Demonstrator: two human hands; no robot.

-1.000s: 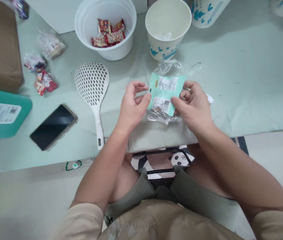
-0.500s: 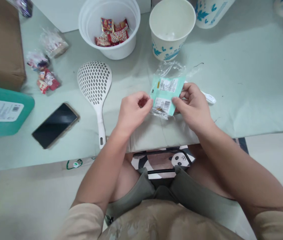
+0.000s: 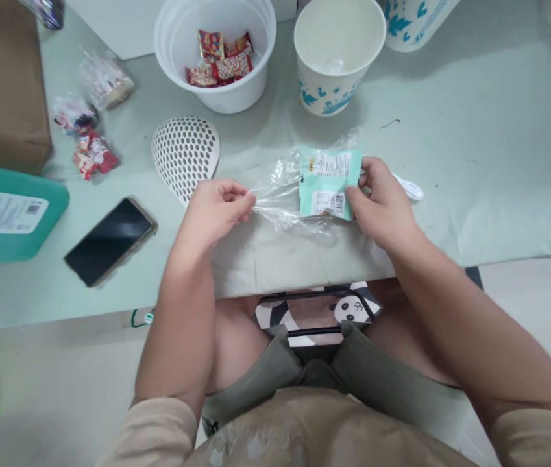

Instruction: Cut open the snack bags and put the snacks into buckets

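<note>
My left hand (image 3: 221, 211) pinches the edge of a clear plastic wrap (image 3: 280, 201), which is stretched out to the left. My right hand (image 3: 385, 201) grips a mint-green packet (image 3: 328, 181) by its right side, thumb on top. White labels with small print and a barcode show on the packet. Part of the wrap lies around and under it. Just behind my left hand rests a white slotted skimmer (image 3: 185, 155), its handle hidden by my hand and forearm. A white handle-like piece (image 3: 409, 188) sticks out beyond my right hand.
A white tub (image 3: 214, 55) holds several red candy packets. Beside it stands a paper cup (image 3: 338, 58) with blue leaves. At left are a phone (image 3: 110, 242), crumpled candy bags (image 3: 95, 155), a teal container (image 3: 12, 214) and a brown box (image 3: 5, 87).
My left hand has moved left, away from the packet, pulling the clear wrap out taut. My right hand keeps the packet in nearly the same place. The skimmer's handle is now covered.
</note>
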